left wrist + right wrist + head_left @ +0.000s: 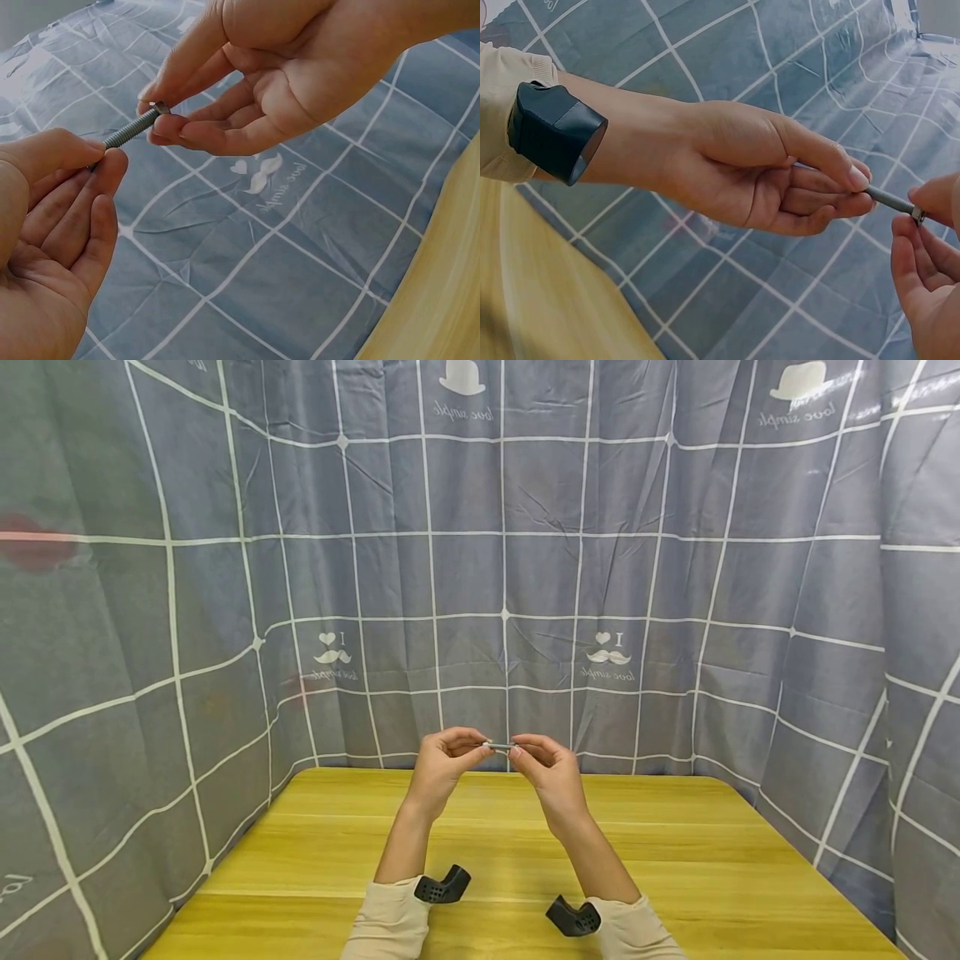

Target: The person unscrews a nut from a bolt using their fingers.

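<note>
A grey threaded bolt (131,133) spans the gap between both hands, raised above the far part of the table in the head view. My left hand (441,770) pinches one end between thumb and fingertips, which cover that end. At the other end, my right hand (553,778) has its thumb and fingertips around a wider metal piece (918,214); I cannot tell whether this is the bolt's head or a nut. In the right wrist view, the left hand (742,169) reaches in from the left and part of the right hand (934,277) shows at the right edge.
Below the hands lies a yellow wood-grain table (487,827). A grey curtain (465,577) with white grid lines surrounds it at the back and sides. Black wrist mounts (444,885) sit at both light sleeves (390,918).
</note>
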A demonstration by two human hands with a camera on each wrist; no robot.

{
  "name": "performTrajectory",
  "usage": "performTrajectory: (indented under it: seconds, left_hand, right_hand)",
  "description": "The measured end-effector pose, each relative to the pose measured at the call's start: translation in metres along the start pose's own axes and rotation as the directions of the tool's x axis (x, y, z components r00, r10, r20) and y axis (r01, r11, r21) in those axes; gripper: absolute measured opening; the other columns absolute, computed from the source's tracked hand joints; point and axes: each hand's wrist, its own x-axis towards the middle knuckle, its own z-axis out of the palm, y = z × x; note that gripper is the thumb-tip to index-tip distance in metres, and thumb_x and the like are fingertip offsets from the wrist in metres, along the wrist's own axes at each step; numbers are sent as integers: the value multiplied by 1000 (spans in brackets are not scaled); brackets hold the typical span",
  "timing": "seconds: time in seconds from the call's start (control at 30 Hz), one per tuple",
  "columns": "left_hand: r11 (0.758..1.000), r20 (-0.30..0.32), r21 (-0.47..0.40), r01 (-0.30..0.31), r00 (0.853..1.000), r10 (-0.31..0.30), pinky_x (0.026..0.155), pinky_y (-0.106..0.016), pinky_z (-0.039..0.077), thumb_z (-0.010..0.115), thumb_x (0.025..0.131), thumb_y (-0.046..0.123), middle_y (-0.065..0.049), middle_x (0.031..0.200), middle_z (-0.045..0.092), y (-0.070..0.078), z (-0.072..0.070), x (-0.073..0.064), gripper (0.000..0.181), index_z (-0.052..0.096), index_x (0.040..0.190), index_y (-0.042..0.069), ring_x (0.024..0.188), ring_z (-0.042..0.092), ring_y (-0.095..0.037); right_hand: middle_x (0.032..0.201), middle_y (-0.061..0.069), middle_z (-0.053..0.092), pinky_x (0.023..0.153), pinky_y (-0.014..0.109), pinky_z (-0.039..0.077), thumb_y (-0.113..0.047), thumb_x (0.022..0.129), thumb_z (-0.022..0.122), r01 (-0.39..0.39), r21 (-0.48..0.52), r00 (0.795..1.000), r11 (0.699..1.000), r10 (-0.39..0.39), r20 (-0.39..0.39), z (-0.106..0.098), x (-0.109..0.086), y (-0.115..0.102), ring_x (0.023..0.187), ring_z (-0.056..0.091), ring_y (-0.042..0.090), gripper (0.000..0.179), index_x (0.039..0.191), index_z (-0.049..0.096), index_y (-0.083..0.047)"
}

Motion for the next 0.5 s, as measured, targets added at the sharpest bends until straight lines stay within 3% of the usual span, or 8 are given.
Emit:
performTrajectory:
  seconds: [0.2,0.5]
  left_hand:
    - [1000,6,-10,0,1000,0,89,-38,58,73,93,-6,-17,96,74,0,1,0,17,68,105,-17,92,74,-21]
    - [1000,3,-8,7,1000,-7,92,-43,57,72,93,-7,-16,97,74,-2,0,0,16,68,105,-16,93,74,-22]
  right_hand:
    - [110,18,70,91,34,56,-3,97,73,26,-27,1000,999,-26,-12,0,1,0,99,68,24,23,116,69,10]
    - [116,17,66,90,32,54,-1,97,72,-1,-51,1000,999,0,-17,-1,1,0,103,67,27,23,118,71,10]
